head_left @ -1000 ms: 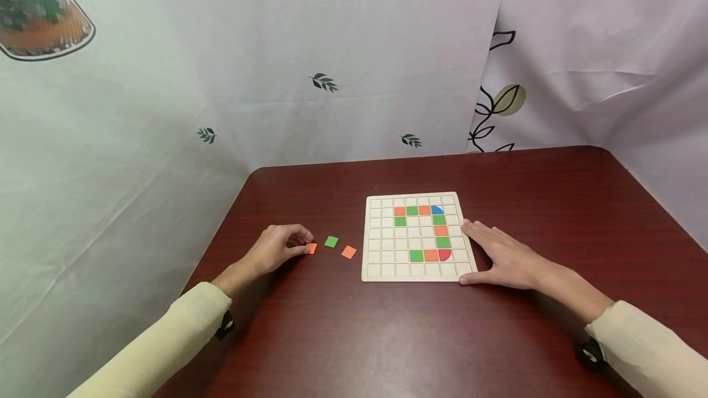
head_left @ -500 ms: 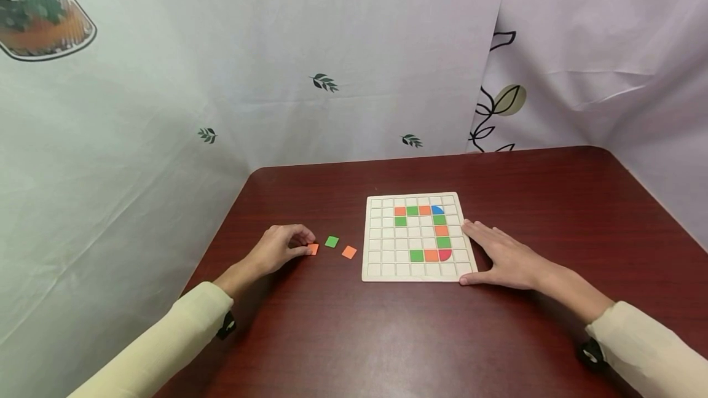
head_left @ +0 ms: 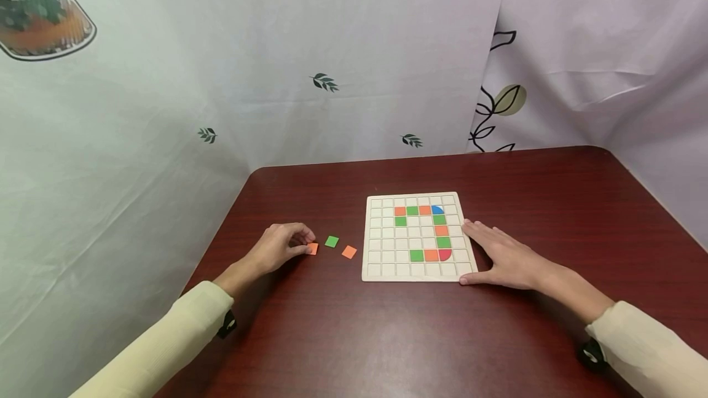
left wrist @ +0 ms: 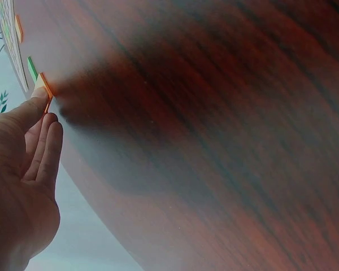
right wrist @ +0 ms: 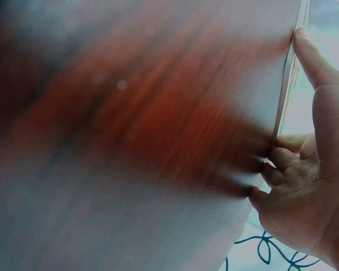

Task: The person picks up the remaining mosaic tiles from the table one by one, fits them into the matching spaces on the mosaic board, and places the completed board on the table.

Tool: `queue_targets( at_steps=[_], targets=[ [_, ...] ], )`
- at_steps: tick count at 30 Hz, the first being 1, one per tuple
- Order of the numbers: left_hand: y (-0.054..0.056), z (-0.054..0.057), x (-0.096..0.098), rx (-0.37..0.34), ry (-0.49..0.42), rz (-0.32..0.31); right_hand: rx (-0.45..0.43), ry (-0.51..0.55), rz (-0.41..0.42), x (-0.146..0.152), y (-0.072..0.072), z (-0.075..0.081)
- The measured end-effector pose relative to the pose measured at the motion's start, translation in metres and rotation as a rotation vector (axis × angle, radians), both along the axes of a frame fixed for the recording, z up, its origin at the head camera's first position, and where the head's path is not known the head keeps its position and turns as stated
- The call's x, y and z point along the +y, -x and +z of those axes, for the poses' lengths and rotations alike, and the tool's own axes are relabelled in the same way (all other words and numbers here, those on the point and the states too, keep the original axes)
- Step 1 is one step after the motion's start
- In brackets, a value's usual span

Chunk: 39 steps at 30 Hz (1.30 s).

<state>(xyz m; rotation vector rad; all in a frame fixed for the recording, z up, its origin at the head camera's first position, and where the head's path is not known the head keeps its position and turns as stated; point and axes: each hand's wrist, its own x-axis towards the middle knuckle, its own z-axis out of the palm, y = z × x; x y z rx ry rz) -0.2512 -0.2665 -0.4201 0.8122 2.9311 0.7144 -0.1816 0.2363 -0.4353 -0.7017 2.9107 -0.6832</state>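
At the left of the head view my left hand [head_left: 279, 247] pinches an orange square tile [head_left: 313, 249] between thumb and fingers. In the left wrist view that orange tile [left wrist: 43, 84] stands tilted at the tabletop, the thumb on its face. A green tile [head_left: 332, 241] and another orange tile [head_left: 349, 252] lie flat between this hand and a pale wooden grid board [head_left: 387, 269]. Coloured tiles form a curved line on the board, with a blue [head_left: 437, 209] and a red rounded piece [head_left: 445, 255] at its corners. My right hand [head_left: 506, 260], fingers extended, touches the board's right edge.
The board and loose tiles lie on a dark red-brown wooden table [head_left: 354, 336]. Behind and beside it hangs a pale cloth [head_left: 354, 35] with printed leaves and plants. A dark band [head_left: 227, 324] sits at the left sleeve's cuff.
Almost nothing differs. My left hand and the pinched orange tile have shifted very slightly to the right since the first frame; the right hand and board stay put.
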Motion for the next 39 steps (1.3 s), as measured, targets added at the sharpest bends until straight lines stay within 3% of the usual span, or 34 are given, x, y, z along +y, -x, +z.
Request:
queue_targets(
  at_steps=[24,39],
  targets=[
    [0.002,0.007,-0.002,0.001,-0.024,0.015,0.002,0.004,0.002,0.000,-0.001,0.002],
    [0.006,0.014,-0.002,0.015,-0.043,-0.008,0.008,0.002,0.005,0.000,0.000,0.000]
  ],
)
